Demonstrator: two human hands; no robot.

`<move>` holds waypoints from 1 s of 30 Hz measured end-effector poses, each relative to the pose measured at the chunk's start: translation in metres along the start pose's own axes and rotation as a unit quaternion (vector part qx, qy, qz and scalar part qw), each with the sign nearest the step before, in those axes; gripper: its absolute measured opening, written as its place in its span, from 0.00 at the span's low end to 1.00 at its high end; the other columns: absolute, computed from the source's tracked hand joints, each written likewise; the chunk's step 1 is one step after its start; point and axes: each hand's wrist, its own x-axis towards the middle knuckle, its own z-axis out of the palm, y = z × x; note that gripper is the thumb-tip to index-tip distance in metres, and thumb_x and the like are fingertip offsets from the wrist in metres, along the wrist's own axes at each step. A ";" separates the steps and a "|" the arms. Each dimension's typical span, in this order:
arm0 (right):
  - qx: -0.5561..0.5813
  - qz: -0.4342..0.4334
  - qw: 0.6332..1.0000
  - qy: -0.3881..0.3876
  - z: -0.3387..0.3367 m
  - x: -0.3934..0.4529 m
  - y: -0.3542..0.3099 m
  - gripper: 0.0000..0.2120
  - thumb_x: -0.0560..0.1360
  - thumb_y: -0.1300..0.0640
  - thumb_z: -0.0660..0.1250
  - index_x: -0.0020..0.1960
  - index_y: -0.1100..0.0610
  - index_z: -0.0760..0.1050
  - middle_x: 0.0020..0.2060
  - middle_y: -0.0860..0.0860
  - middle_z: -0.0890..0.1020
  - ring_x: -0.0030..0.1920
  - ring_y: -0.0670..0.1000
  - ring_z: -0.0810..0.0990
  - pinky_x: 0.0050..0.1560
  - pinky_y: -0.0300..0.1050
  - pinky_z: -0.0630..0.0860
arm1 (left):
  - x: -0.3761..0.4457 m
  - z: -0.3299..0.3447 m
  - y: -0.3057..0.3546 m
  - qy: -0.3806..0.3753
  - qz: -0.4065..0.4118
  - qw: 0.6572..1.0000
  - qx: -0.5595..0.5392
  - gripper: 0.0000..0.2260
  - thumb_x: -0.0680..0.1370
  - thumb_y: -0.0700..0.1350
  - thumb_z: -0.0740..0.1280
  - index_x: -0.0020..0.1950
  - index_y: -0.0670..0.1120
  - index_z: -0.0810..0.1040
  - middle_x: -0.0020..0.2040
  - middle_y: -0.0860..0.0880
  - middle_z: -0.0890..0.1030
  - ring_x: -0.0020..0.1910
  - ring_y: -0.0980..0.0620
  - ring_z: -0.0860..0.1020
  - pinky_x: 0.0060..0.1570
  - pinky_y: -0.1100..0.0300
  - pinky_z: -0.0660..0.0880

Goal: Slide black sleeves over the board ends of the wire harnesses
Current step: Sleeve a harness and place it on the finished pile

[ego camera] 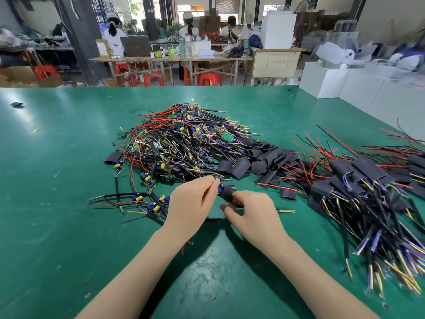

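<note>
A big heap of wire harnesses (181,139) with small boards and red, black, yellow and purple wires lies mid-table. Loose black sleeves (257,161) are piled to its right. Further right lies a bundle of harnesses with sleeves on them (358,187). In front of the heap, my left hand (192,204) pinches the board end of one harness (221,187) between thumb and fingers. My right hand (249,210) holds a black sleeve (227,193) that sits partly over that board end. The harness's cable runs right beneath my right hand.
The green table (57,180) stretches wide to the left and front. A few separate harnesses (142,201) lie left of my left hand. White boxes (358,86) stand at the table's far right edge. People sit at benches far behind.
</note>
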 end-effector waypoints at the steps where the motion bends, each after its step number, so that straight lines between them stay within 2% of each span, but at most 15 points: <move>1: -0.009 -0.002 1.000 -0.003 0.000 0.000 0.000 0.13 0.74 0.47 0.66 0.38 0.56 0.72 0.36 0.51 0.80 0.41 0.56 0.76 0.40 0.47 0.71 | 0.000 0.001 0.001 0.000 0.002 1.000 0.004 0.15 0.81 0.43 0.61 0.35 0.45 0.66 0.28 0.54 0.63 0.28 0.52 0.63 0.29 0.58 0.60; 4: -0.021 -0.004 1.000 -0.006 0.001 0.000 -0.002 0.14 0.74 0.47 0.66 0.39 0.57 0.74 0.36 0.51 0.80 0.41 0.57 0.76 0.40 0.48 0.71 | -0.001 0.003 0.004 0.002 0.008 1.000 0.020 0.14 0.81 0.44 0.61 0.35 0.44 0.68 0.30 0.53 0.66 0.29 0.50 0.64 0.28 0.52 0.65; 7: -0.016 -0.012 1.000 -0.005 0.000 -0.001 -0.003 0.14 0.73 0.47 0.66 0.36 0.57 0.72 0.32 0.51 0.78 0.38 0.57 0.74 0.39 0.48 0.71 | 0.001 0.001 0.007 0.001 0.004 1.000 0.019 0.14 0.81 0.44 0.61 0.35 0.47 0.66 0.29 0.53 0.65 0.29 0.50 0.64 0.29 0.53 0.65; 10: 0.036 -0.019 0.999 0.036 -0.005 0.000 -0.003 0.15 0.72 0.51 0.70 0.32 0.52 0.67 0.26 0.46 0.71 0.32 0.52 0.71 0.36 0.47 0.70 | 0.004 -0.006 0.003 0.006 -0.008 1.000 0.015 0.15 0.81 0.45 0.60 0.34 0.47 0.64 0.28 0.52 0.62 0.29 0.48 0.62 0.30 0.52 0.63; 11: 0.066 -0.012 0.996 0.055 -0.006 0.002 -0.002 0.15 0.71 0.52 0.71 0.32 0.49 0.68 0.25 0.43 0.72 0.32 0.48 0.72 0.37 0.45 0.72 | 0.005 -0.007 0.002 0.009 -0.013 1.000 0.010 0.15 0.81 0.45 0.60 0.34 0.46 0.64 0.28 0.52 0.62 0.29 0.48 0.62 0.30 0.51 0.64; 13: 0.151 0.021 0.986 0.072 -0.007 0.003 -0.002 0.09 0.69 0.54 0.75 0.40 0.45 0.76 0.30 0.40 0.79 0.34 0.42 0.79 0.43 0.40 0.76 | 0.006 -0.010 -0.002 0.015 -0.022 1.000 -0.008 0.16 0.81 0.45 0.60 0.34 0.43 0.65 0.27 0.52 0.61 0.29 0.48 0.61 0.30 0.50 0.63; 15: 0.226 0.049 0.971 0.055 -0.008 0.004 0.000 0.16 0.68 0.56 0.76 0.55 0.50 0.79 0.36 0.45 0.83 0.36 0.42 0.82 0.46 0.36 0.78 | 0.005 -0.009 -0.005 0.010 -0.032 0.999 -0.024 0.17 0.82 0.45 0.61 0.34 0.43 0.65 0.27 0.52 0.61 0.29 0.48 0.61 0.30 0.49 0.64; 16: 0.232 0.042 0.971 0.043 -0.008 0.004 0.002 0.18 0.69 0.57 0.76 0.58 0.51 0.79 0.37 0.46 0.83 0.36 0.41 0.81 0.45 0.35 0.78 | 0.004 -0.008 -0.006 0.002 -0.033 0.999 -0.022 0.17 0.82 0.45 0.61 0.34 0.43 0.65 0.27 0.52 0.62 0.28 0.47 0.62 0.31 0.48 0.65; 20: 0.192 -0.014 0.981 0.040 -0.008 0.004 0.000 0.14 0.69 0.60 0.76 0.54 0.54 0.82 0.36 0.46 0.84 0.36 0.42 0.81 0.44 0.35 0.78 | 0.003 -0.006 -0.006 -0.024 -0.024 0.999 -0.006 0.17 0.81 0.47 0.59 0.34 0.44 0.64 0.27 0.51 0.63 0.28 0.44 0.66 0.31 0.46 0.67; 26: 0.180 -0.038 0.980 0.073 -0.010 0.003 0.000 0.13 0.68 0.62 0.76 0.52 0.55 0.84 0.36 0.47 0.84 0.36 0.42 0.82 0.44 0.36 0.79 | 0.002 -0.003 -0.008 -0.049 -0.018 0.999 -0.001 0.16 0.81 0.47 0.57 0.35 0.44 0.66 0.27 0.52 0.64 0.28 0.47 0.66 0.31 0.47 0.66; 30: 0.183 -0.048 0.979 0.069 -0.009 0.002 -0.001 0.13 0.68 0.63 0.76 0.52 0.54 0.84 0.35 0.46 0.84 0.36 0.43 0.81 0.42 0.36 0.79 | 0.002 -0.001 -0.008 -0.050 -0.024 0.998 -0.001 0.16 0.81 0.47 0.57 0.35 0.42 0.69 0.28 0.49 0.69 0.29 0.45 0.69 0.31 0.45 0.68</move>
